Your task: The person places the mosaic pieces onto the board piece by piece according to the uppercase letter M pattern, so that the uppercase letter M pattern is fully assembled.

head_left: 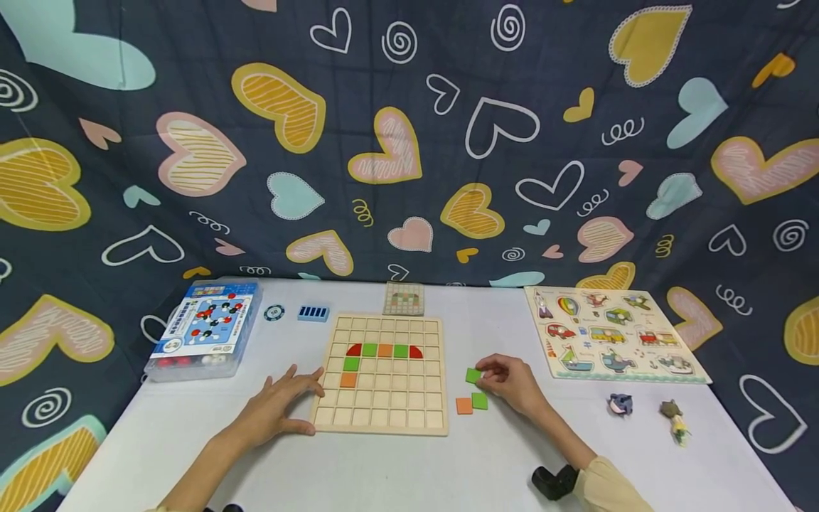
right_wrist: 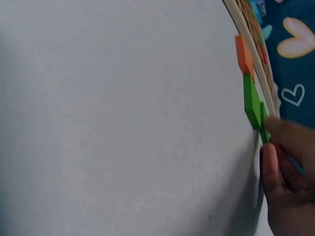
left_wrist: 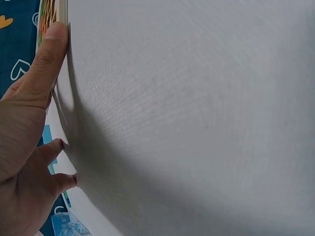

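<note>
A wooden grid board lies on the table. Red quarter-round pieces, green squares and orange squares form a row across it, with a green square and an orange square below the row's left end. My left hand rests at the board's left edge, fingers spread, thumb against its near corner. Right of the board, my right hand pinches a green square tile between thumb and fingers. Another green tile and an orange tile lie beside it.
A small pattern card lies behind the board. To the left are a boxed molecule set, a round chip and a blue slotted piece. A vehicle puzzle and two small figures are at the right.
</note>
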A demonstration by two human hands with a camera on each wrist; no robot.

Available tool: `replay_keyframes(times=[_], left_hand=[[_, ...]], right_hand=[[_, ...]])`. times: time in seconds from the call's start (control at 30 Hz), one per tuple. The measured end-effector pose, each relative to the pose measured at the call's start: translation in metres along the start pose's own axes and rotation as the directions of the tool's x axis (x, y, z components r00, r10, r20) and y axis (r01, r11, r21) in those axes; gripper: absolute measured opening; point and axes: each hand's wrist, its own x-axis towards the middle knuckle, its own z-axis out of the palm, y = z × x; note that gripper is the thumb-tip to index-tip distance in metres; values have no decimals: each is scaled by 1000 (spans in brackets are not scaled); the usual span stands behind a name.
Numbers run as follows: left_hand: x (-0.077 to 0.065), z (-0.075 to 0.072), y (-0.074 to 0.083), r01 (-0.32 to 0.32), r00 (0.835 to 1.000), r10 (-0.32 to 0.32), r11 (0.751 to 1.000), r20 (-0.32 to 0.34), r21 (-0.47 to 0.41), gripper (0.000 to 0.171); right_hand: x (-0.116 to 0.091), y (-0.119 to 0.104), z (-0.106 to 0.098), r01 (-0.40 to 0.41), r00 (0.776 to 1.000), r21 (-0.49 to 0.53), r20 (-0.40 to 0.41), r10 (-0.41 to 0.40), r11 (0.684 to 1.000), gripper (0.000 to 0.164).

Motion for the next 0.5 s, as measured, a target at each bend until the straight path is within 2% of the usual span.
replay_keyframes(times=[0.2, 0.33, 0.5], left_hand=[[0, 1, 0, -1, 1000, 1, 1000, -2, 8, 48], [0, 0, 0, -8, 1000, 8, 1000, -5, 13, 48], [0, 0, 0, -16, 1000, 17, 1000, -8, 13, 48]], right_hand=[[-1, 0, 1, -5, 1000, 19, -9, 5, 1000, 24], [-2, -3, 5, 0, 995, 16, -98, 1, 1000, 24], [-1, -11, 12, -67, 981, 45, -177, 74, 997, 24]])
